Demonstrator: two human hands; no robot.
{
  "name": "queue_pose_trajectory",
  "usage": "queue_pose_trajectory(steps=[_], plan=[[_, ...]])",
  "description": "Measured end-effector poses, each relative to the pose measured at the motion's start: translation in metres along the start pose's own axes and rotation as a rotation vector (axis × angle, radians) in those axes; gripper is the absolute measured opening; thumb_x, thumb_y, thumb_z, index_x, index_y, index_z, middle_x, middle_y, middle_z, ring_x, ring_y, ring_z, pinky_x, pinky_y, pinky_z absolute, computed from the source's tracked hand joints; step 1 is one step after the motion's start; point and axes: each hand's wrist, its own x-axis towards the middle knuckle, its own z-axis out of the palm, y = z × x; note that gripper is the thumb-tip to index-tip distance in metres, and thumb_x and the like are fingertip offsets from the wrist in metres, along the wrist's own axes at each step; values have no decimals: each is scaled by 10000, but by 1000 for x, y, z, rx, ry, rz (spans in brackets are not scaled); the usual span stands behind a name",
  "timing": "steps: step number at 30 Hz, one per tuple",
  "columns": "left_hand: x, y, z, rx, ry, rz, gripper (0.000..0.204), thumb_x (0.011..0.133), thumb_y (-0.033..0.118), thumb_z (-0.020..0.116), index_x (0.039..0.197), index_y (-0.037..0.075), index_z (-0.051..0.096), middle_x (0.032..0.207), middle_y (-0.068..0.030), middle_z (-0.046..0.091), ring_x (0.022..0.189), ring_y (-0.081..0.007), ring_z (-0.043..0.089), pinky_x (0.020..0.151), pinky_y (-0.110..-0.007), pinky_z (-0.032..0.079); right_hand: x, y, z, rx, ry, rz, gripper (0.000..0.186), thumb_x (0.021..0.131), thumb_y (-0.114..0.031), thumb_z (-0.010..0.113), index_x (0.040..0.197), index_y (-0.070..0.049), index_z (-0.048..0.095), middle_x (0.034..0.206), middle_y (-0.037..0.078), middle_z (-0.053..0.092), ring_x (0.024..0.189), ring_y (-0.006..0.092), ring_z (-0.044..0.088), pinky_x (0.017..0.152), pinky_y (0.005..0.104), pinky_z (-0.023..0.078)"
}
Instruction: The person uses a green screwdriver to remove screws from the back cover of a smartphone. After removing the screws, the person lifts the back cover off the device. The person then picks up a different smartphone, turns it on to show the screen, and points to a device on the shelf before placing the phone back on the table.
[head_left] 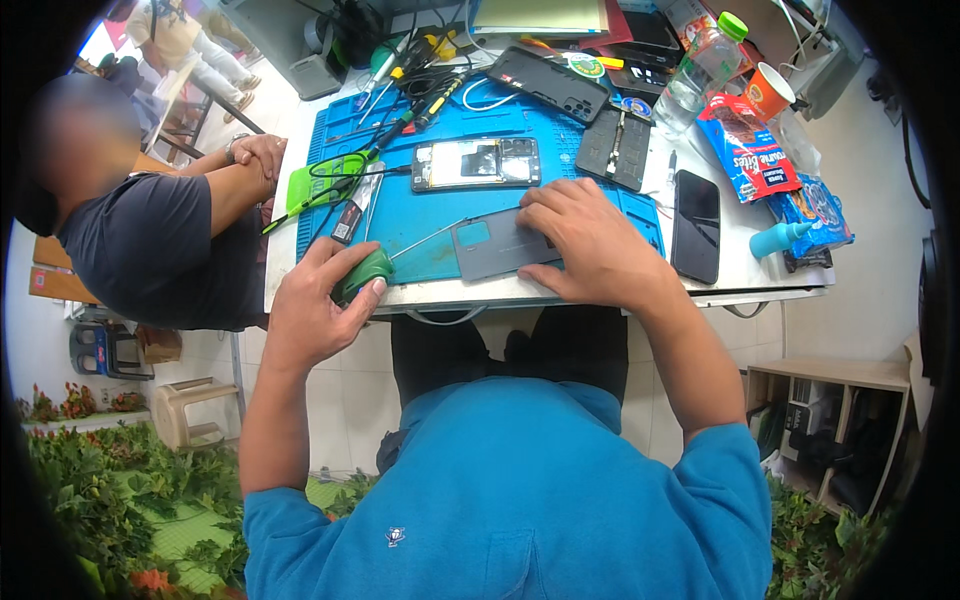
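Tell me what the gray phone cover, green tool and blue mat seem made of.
Gray phone cover: probably matte plastic, possibly coated glass; dull, even surface. Green tool: likely plastic handle, evenly colored; shaft apparently metal, thin and silvery. Blue mat: seemingly matte silicone or rubber, with molded recesses.

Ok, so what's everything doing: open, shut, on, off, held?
Opened phone: lying on the blue mat, insides showing.
Grey back panel: loose, held in the right fingers.
Green-handled tool: held in the left fingers.
Black phone: lying flat, screen dark.
Clear bottle: green cap on.
Red snack bag: can't tell if open.
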Motion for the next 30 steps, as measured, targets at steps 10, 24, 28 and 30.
queue_pose_trajectory(steps=[10,24,28,30], plan=[[-12,1,4,-105,30,-41,391,972,208,808,1315,22,797,1021,-165,703,901,-306,710,810,-385,550,17,4,-2,77,-95,40,652,737,-454,944,1160,1,746,1153,170,693,1167,348,654,1052,456,488],[-25,15,0,-100,22,-56,386,966,244,835,1311,73,811,978,-153,683,860,-342,709,769,-420,565,3,-46,12,177,-81,270,694,777,-518,900,1115,71,753,1099,227,686,1050,433,718,962,503,583],[-24,16,-4,-86,13,-55,390,947,183,832,1307,33,814,960,-147,665,845,-286,676,769,-377,537,-2,-52,13,162,-81,263,699,782,-514,896,1172,56,790,1079,197,700,1016,398,720,938,481,574],[-25,16,-6,-51,0,-63,400,935,206,838,1300,42,822,964,-152,671,842,-301,683,764,-391,547,-3,-52,14,158,-69,254,700,782,-511,891,1177,59,796,1066,194,701,1002,390,722,928,480,576]])
